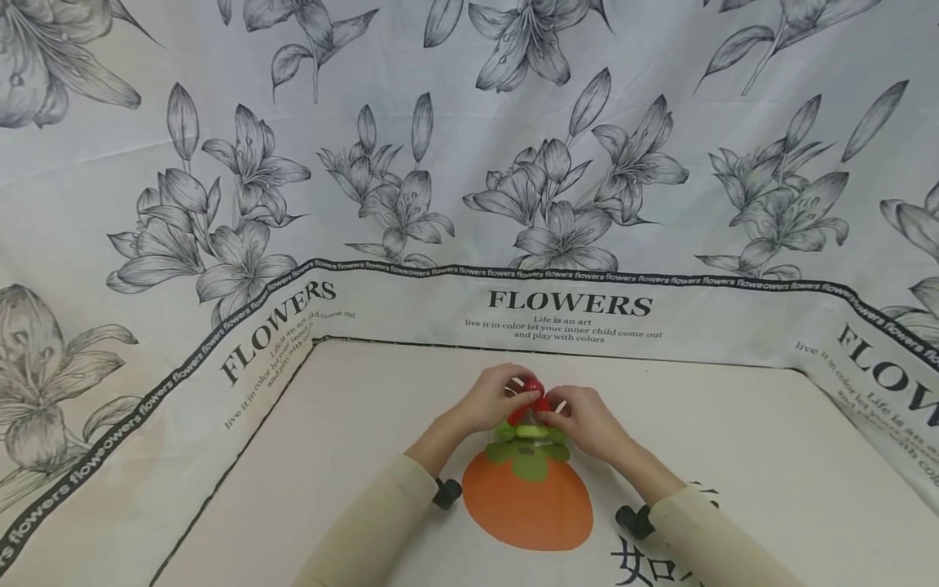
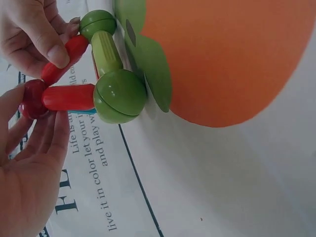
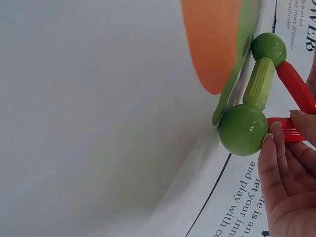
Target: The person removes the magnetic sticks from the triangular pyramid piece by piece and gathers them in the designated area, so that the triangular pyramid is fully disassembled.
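Observation:
A triangular frame of toy rods and balls stands on the cloth, with two red rods rising to a red ball [image 1: 533,387]. My left hand [image 2: 34,168] grips the red ball [image 2: 33,98] between thumb and fingers. One red rod [image 2: 69,98] runs from that ball to a green ball [image 2: 120,96]. My right hand [image 3: 291,192] pinches the other red rod [image 3: 281,123] near its green ball [image 3: 243,129]. A light green rod [image 3: 259,84] joins the two green balls at the base. Behind the near red rod, a teal sliver [image 2: 89,112] shows, mostly hidden.
An orange persimmon print [image 1: 528,505] with green leaves lies just before the frame on the pale cloth [image 1: 352,456]. Black lettering [image 1: 645,562] is at the front right. Floral curtains [image 1: 565,163] surround the back and sides.

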Demonstrator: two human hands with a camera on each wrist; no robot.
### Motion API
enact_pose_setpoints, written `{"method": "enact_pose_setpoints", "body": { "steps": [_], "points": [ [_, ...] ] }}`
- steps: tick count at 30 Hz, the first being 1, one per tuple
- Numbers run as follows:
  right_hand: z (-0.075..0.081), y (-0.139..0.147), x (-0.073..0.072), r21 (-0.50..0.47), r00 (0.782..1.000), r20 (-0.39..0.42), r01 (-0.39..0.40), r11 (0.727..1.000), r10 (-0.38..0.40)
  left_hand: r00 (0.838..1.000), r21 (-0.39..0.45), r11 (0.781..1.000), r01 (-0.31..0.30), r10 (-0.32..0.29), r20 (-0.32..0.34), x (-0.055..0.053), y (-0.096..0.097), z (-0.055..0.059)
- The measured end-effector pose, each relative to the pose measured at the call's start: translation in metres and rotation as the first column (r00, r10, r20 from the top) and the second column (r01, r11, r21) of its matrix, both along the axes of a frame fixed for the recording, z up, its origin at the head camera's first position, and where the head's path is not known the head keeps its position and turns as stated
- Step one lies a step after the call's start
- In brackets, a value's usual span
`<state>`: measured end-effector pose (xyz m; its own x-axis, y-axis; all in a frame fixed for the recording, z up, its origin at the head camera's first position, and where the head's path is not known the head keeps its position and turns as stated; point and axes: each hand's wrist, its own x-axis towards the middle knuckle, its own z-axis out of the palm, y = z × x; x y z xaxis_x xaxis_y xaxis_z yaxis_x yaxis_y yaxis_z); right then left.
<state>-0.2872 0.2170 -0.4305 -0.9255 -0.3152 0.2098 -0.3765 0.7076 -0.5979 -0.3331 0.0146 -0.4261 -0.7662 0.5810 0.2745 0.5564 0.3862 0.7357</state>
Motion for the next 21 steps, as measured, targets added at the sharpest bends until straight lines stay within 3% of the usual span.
{"method": "enact_pose_setpoints", "body": {
  "steps": [7,21],
  "points": [
    [0.003,0.006,0.006,-0.019,1.000,-0.002,0.019,1.000,-0.020,0.996,0.008,0.997,-0.078,0.077,0.039,0.001,-0.004,0.001],
    [0.004,0.015,0.010,-0.006,0.999,0.011,0.038,0.999,-0.038,0.993,0.006,0.993,-0.116,0.116,0.037,0.000,-0.016,0.000]
  ]
}}
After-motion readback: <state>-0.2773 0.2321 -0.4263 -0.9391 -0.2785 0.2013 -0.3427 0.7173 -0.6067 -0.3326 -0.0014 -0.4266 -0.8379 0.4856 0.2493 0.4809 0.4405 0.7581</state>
